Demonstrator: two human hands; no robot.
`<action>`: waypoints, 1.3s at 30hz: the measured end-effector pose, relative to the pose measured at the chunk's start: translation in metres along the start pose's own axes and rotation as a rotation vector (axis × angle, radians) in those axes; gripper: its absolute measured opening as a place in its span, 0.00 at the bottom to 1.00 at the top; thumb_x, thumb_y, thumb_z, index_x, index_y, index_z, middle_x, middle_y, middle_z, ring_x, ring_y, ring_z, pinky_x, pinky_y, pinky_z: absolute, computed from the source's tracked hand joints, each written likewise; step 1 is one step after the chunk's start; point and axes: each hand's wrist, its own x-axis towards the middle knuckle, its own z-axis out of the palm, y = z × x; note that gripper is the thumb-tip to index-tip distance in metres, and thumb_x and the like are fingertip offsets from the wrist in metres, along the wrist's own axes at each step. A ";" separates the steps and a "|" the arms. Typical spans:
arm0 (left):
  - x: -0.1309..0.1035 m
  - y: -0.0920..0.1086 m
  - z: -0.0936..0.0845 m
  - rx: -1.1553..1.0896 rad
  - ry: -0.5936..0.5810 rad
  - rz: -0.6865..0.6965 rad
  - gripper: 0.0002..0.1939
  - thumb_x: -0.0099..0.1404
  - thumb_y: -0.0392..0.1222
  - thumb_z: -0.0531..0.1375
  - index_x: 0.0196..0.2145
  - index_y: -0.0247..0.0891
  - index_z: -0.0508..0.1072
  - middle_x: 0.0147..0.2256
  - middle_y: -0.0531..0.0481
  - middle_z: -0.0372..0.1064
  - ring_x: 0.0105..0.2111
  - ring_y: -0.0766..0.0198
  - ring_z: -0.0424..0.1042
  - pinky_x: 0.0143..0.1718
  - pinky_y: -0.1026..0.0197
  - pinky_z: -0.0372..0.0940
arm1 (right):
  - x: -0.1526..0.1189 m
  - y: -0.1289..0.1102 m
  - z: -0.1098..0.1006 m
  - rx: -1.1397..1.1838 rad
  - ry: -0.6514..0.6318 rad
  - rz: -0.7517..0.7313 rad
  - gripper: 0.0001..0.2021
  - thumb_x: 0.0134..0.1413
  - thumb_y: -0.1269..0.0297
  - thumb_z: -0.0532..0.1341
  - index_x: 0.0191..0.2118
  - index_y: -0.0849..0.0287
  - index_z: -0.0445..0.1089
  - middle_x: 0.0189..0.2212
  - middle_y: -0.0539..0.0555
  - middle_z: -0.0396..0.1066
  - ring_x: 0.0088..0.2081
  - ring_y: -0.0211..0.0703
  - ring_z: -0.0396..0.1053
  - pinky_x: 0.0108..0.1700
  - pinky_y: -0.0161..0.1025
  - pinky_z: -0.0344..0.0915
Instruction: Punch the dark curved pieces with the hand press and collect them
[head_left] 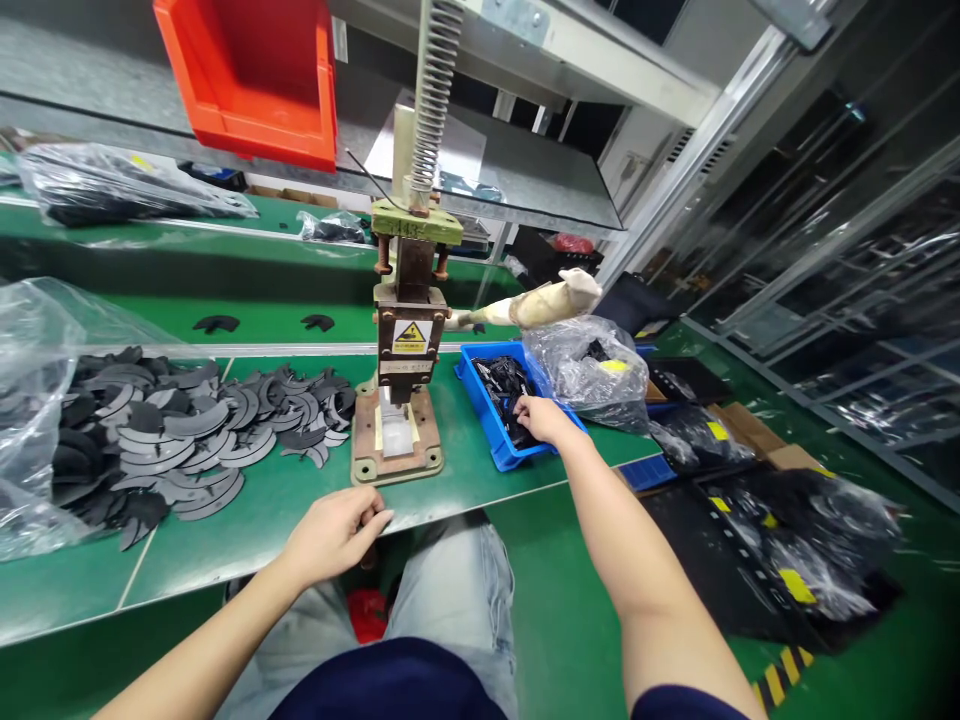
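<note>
My right hand (538,418) reaches into a blue plastic bin (491,425) that holds a heap of small black parts (501,375). Its fingertips are pinched together at the parts, and what lies between them is too small to make out. My left hand (341,535) rests on the front edge of the green table, loosely curled, with nothing visible in it. Just beyond it stands a hand press (409,340) with a warning label and a lever wrapped in pale cloth (551,302). A whitish, translucent block (396,430) sits on the press base under the ram.
Curved dark grey foam-like pieces (195,430) are heaped at left, beside clear plastic (30,400). A bagged bundle (592,365) lies against the blue bin. A red bin (255,80) sits on the shelf above. Bagged parts (810,550) stand in boxes at right.
</note>
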 end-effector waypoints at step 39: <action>0.006 0.059 -0.035 -0.267 0.376 0.215 0.10 0.72 0.40 0.64 0.50 0.44 0.75 0.42 0.45 0.77 0.38 0.61 0.77 0.38 0.57 0.74 | -0.131 -0.174 0.081 0.735 0.535 -0.714 0.28 0.64 0.70 0.62 0.67 0.42 0.61 0.47 0.53 0.79 0.48 0.45 0.80 0.54 0.49 0.80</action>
